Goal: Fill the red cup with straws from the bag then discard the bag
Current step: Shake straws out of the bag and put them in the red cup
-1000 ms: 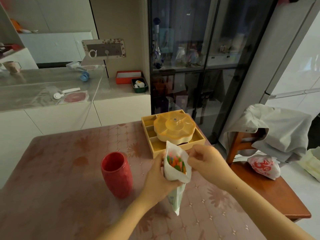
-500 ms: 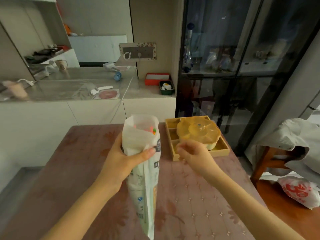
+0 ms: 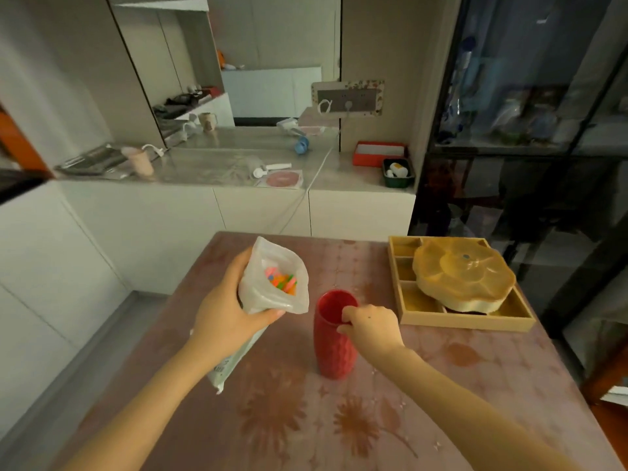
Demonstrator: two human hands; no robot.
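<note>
The tall red cup stands upright on the pink flowered table. My right hand grips its rim from the right, fingers hooked over the edge. My left hand holds a white plastic bag around its upper part, lifted above the table's left side. The bag's mouth is open and faces me, and the coloured ends of the straws show inside. The bag's mouth sits just left of the cup, apart from it.
A yellow wooden compartment tray with a flower-shaped lidded dish on it stands at the table's far right. Behind the table runs a white counter with small items. A dark glass cabinet rises at the right.
The view turned left. My right hand moved from in front of the tray onto the red cup's rim. The bag is now tilted lower in my left hand, mouth toward me.
</note>
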